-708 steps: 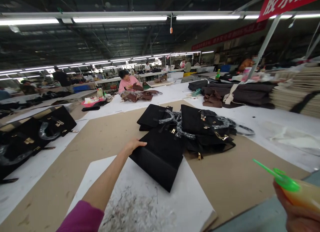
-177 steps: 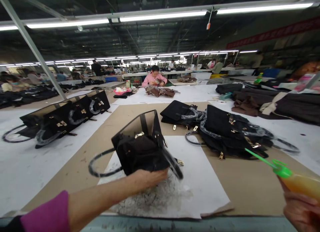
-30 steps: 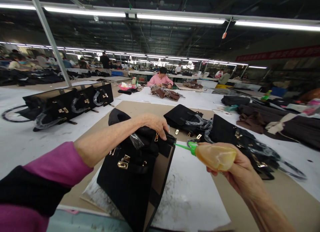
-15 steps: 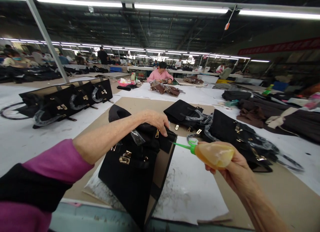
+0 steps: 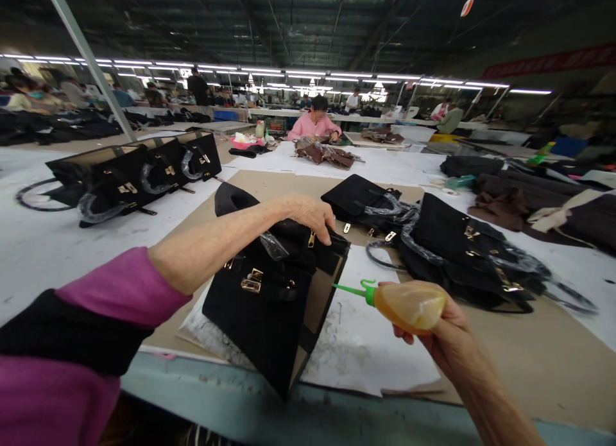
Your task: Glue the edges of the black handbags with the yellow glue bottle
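Observation:
A black handbag [image 5: 260, 327] with gold clasps lies tilted on the table in front of me, its beige inner side facing right. My left hand [image 5: 310, 216] grips the bag's upper edge beside a gold zipper pull [image 5: 311, 239], fingers closed on the black material. In my right hand [image 5: 450, 324] is a squeeze bottle [image 5: 409, 307] of amber liquid with a green nozzle. The nozzle points left, its tip close to the bag's right edge; whether it touches I cannot tell. Under the bag lies a stained white sheet [image 5: 366, 350].
Two black handbags [image 5: 466, 253] with plastic-wrapped handles lie to the right. Several more [image 5: 144, 176] stand in a row at the left. Dark folded fabric [image 5: 510, 196] is piled far right. A person in pink [image 5: 315, 125] sits across the table near brown pieces [image 5: 327, 154].
The view has tipped downward. The bottle's nozzle tip has dropped from near my left fingers to lower along the bag's right edge. My left hand keeps its hold.

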The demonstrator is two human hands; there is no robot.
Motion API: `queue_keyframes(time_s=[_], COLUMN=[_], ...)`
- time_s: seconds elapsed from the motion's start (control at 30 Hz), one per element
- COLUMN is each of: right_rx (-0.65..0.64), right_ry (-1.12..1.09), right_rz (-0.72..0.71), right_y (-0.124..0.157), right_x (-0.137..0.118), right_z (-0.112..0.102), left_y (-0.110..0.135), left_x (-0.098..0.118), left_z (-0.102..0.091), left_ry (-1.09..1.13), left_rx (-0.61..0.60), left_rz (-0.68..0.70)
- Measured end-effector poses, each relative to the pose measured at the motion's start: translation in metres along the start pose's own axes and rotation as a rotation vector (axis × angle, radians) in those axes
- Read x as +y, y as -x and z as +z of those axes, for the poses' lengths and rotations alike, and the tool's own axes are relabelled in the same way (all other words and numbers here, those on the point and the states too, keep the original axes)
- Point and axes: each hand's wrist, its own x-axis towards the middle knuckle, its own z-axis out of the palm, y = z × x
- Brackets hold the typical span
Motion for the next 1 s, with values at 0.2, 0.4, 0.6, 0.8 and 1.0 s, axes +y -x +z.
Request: queue_keyframes(time_s=[0.2,0.4,0.6,0.8,1.0], right_rx=[0.002,0.005,-0.032,0.021,0.086], right_ry=[0.003,0.001,0.021,0.046,0.067], right_rz=[0.028,0.09,0.085,-0.131,-0.195], right_y=[0.006,0.013,0.014,-0.002,-0.009], right_x=[0.008,0.02,0.024,-0.003,-0.021], right_z=[0.003,0.007,0.004,0.002,0.012], left_y=[-0.001,-0.002,-0.004,-0.005,-0.004], left_x=[0.002,-0.002,-0.002,0.0,0.0], left_z=[0.002,0.004,0.006,0.005,0.005], left_ry=[-0.014,0.046,0.007,-0.092,-0.082], left_rx=[0.014,-0.001,0.024,0.008,-0.015], left_rz=[-0.016,-0.013,-0.033,0.003,0.051])
